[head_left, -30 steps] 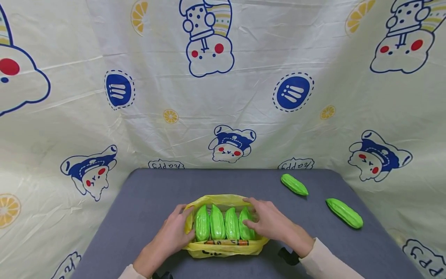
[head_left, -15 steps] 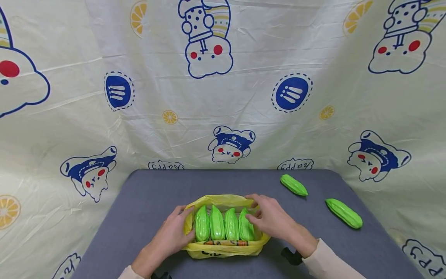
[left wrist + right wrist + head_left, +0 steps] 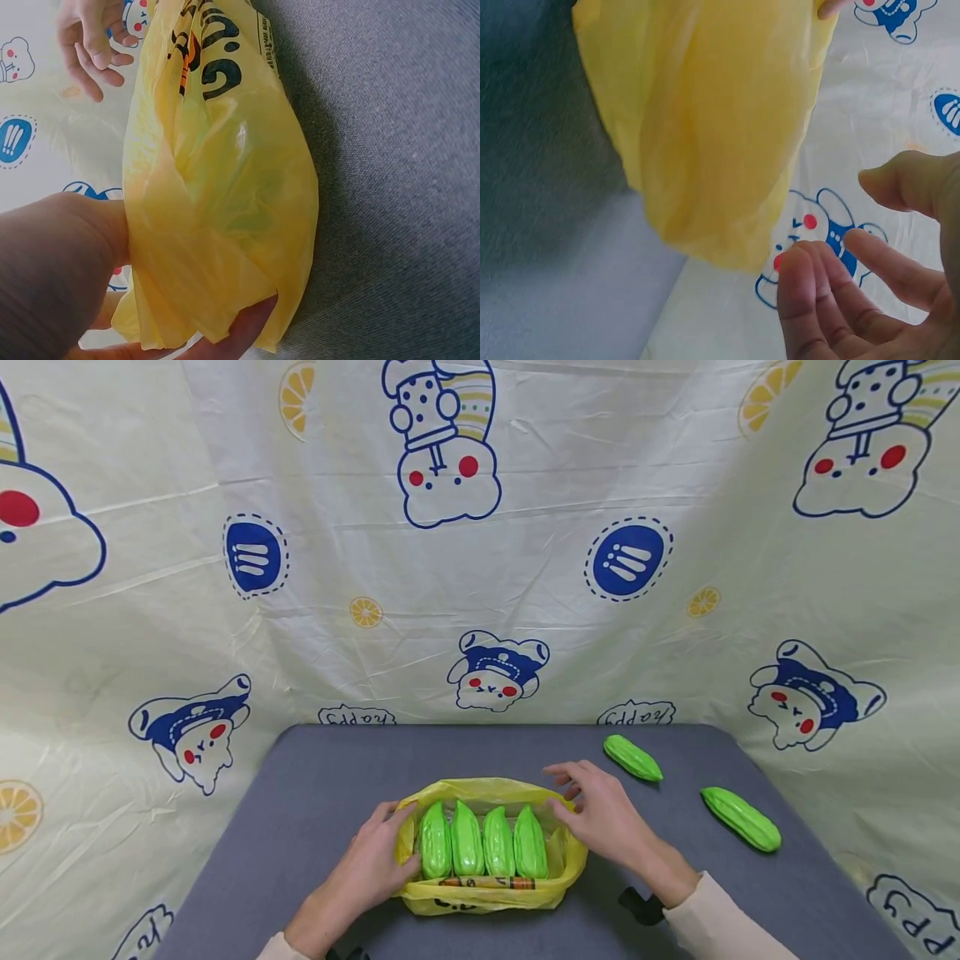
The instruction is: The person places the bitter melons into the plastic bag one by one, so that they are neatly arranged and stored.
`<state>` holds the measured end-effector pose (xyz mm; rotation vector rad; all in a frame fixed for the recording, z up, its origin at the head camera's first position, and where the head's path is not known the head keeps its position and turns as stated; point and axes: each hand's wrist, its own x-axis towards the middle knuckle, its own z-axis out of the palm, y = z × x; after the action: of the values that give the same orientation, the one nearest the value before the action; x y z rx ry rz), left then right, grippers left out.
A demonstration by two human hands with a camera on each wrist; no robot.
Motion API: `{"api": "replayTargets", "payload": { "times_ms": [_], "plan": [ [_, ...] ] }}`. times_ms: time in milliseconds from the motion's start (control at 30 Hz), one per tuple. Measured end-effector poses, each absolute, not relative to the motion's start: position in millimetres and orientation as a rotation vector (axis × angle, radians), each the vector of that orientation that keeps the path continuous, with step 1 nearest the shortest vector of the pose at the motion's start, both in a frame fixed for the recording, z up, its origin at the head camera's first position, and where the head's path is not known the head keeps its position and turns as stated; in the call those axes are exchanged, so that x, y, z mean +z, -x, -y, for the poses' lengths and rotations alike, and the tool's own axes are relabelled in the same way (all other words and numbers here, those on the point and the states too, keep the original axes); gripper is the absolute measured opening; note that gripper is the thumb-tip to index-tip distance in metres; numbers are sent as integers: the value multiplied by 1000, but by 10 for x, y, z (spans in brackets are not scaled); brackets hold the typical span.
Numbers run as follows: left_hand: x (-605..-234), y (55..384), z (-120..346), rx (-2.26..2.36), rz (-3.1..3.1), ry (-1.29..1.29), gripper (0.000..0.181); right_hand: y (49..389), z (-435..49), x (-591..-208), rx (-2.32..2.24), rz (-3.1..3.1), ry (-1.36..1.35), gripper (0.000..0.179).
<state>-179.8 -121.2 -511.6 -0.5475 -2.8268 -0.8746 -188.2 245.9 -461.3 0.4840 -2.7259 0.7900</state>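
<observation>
Bold black lettering runs over a yellow plastic bag (image 3: 517,900); the left wrist view shows a large sideways G beside a dot, with orange marks among other characters lost in the creases, and a block of print near the edge too small to read. On the patterned cloth (image 3: 525,568) behind, the word "happy" can be made out, inverted, in outlined clouds. The bag sits open at the middle of the near part of a grey table (image 3: 337,768), four green ridged vegetables (image 3: 468,842) standing side by side in it. The person's left hand (image 3: 378,852) grips its left side, the edge held between thumb and fingers. The right hand (image 3: 600,810) hovers by the right rim, clear of the plastic, fingers loosely bent and thumb apart, holding nothing. Two loose vegetables (image 3: 741,818) lie beyond it, toward the right.
</observation>
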Motion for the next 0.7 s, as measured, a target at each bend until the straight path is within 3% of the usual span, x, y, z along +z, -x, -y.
{"api": "replayTargets", "payload": {
  "times_ms": [700],
  "plan": [
    [-5082,1757,1218,-945,2844,551,78,2156,-2975,-4805,814,2590,-356,43]
  ]
}}
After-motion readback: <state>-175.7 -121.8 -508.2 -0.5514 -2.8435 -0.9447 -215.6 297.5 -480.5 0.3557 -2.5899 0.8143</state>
